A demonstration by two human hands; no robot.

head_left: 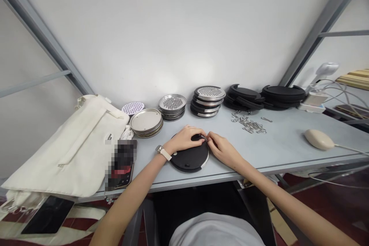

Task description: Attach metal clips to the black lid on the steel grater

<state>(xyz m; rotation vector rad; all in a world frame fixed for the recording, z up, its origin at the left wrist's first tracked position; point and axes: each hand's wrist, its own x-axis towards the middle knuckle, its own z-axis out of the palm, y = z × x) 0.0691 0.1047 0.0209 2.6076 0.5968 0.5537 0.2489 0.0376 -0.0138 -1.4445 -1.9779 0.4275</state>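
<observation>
A round black disc with a steel rim [190, 159] lies flat on the pale grey table [273, 150] in front of me. My left hand [183, 139], with a watch on its wrist, is curled over the disc's far edge and grips it. My right hand [223, 150] pinches a small metal clip [204, 137] at that edge, close to my left fingers. My fingers hide where the clip meets the disc.
Along the wall stand stacks of perforated steel discs [172, 107], plain steel lids [146, 123] and black rings [284, 94]. A pile of metal clips [248, 124] lies beyond my right hand. A computer mouse [319, 139] sits right; a cloth bag [72, 150] lies left.
</observation>
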